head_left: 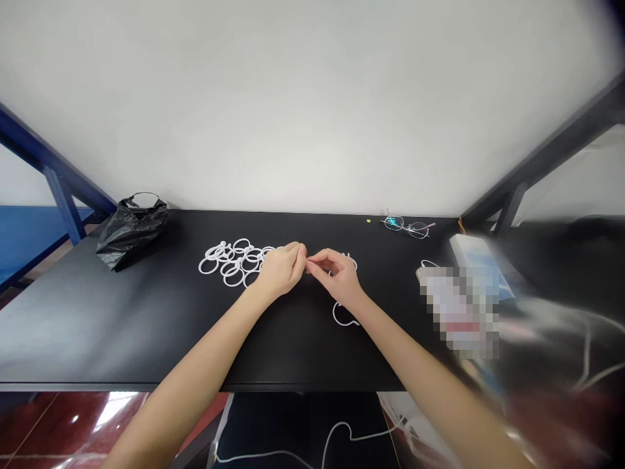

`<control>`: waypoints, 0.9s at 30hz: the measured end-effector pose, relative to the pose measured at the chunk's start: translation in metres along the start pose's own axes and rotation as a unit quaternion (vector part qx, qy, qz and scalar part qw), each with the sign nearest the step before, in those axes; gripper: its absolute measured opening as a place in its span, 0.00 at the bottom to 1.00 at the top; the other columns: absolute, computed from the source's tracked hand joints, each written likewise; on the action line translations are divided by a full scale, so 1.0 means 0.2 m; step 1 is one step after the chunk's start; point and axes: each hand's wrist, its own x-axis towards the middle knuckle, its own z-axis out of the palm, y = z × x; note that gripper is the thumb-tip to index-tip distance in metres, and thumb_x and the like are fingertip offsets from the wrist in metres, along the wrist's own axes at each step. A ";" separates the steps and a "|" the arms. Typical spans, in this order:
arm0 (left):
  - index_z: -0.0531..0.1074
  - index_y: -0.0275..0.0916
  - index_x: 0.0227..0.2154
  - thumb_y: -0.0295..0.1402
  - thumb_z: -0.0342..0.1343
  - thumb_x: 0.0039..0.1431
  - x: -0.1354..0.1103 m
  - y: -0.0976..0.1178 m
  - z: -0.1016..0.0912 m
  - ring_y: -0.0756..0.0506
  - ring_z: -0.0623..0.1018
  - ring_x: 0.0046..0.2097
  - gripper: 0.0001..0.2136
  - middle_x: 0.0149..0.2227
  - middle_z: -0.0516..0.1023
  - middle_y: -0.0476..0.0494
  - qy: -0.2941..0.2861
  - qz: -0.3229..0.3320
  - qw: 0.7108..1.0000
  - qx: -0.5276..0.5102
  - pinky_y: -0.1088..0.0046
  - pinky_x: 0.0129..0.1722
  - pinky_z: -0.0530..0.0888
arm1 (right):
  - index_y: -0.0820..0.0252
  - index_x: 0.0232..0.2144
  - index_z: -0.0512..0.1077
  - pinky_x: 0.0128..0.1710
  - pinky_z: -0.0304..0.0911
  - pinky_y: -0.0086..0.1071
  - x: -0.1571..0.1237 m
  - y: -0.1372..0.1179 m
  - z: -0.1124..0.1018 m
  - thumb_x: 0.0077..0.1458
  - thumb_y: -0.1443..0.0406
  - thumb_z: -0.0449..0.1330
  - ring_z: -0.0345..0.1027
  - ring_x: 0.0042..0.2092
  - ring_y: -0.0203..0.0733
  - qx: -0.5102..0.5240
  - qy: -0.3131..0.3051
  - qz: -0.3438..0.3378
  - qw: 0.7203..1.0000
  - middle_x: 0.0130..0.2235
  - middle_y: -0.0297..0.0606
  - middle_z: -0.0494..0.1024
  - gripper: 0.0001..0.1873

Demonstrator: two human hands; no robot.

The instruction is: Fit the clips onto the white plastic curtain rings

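Note:
Both my hands meet over the middle of the black table. My left hand is closed in a loose fist, its fingertips touching those of my right hand, which pinches toward it. Something small sits between the fingertips, too small to name. A pile of white plastic rings lies just left of my left hand. One more white ring rests on the table under my right wrist, and another shows partly behind my right hand.
A crumpled black plastic bag sits at the back left. Eyeglasses lie near the wall at the back right. A white box and a blurred patch lie at the right. White cables hang below the table's front edge.

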 end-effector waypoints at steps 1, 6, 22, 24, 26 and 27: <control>0.64 0.39 0.25 0.31 0.38 0.69 0.01 -0.01 0.00 0.48 0.69 0.27 0.17 0.26 0.71 0.46 0.001 -0.013 0.999 0.032 0.70 0.28 0.62 | 0.56 0.31 0.73 0.37 0.73 0.36 0.01 -0.01 -0.01 0.54 0.60 0.63 0.75 0.34 0.40 -0.031 0.013 -0.008 0.999 0.32 0.34 0.77 0.07; 0.65 0.39 0.23 0.32 0.42 0.68 0.03 -0.11 -0.01 0.43 0.72 0.33 0.16 0.26 0.72 0.44 -0.024 -0.073 0.987 0.138 0.66 0.37 0.64 | 0.57 0.32 0.73 0.43 0.68 0.39 0.05 0.02 -0.12 0.50 0.71 0.57 0.72 0.37 0.42 -0.266 0.128 -0.045 0.955 0.34 0.36 0.76 0.07; 0.68 0.40 0.26 0.34 0.46 0.66 0.01 -0.20 0.05 0.41 0.72 0.38 0.12 0.31 0.74 0.43 -0.050 -0.082 0.986 0.136 0.62 0.43 0.65 | 0.57 0.34 0.73 0.41 0.67 0.36 0.04 0.14 -0.15 0.43 0.80 0.49 0.69 0.41 0.42 -0.341 0.016 0.000 0.940 0.40 0.37 0.76 0.21; 0.68 0.40 0.26 0.34 0.47 0.65 0.01 -0.20 0.05 0.40 0.72 0.38 0.12 0.31 0.74 0.43 -0.042 -0.079 0.987 0.131 0.61 0.43 0.65 | 0.57 0.34 0.73 0.40 0.68 0.37 0.04 0.15 -0.15 0.44 0.79 0.50 0.70 0.40 0.42 -0.336 0.013 -0.002 0.942 0.39 0.37 0.76 0.20; 0.68 0.40 0.26 0.33 0.47 0.65 0.01 -0.20 0.05 0.40 0.72 0.38 0.11 0.31 0.74 0.43 -0.035 -0.076 0.989 0.125 0.61 0.43 0.65 | 0.57 0.33 0.74 0.40 0.68 0.37 0.04 0.15 -0.14 0.44 0.79 0.49 0.70 0.39 0.41 -0.329 0.013 -0.008 0.944 0.38 0.37 0.76 0.20; 0.68 0.40 0.26 0.33 0.48 0.65 0.01 -0.20 0.05 0.41 0.72 0.38 0.11 0.31 0.74 0.43 -0.032 -0.075 0.989 0.122 0.61 0.43 0.65 | 0.57 0.33 0.74 0.40 0.68 0.36 0.04 0.15 -0.14 0.44 0.79 0.49 0.71 0.39 0.41 -0.324 0.014 -0.014 0.946 0.38 0.37 0.77 0.20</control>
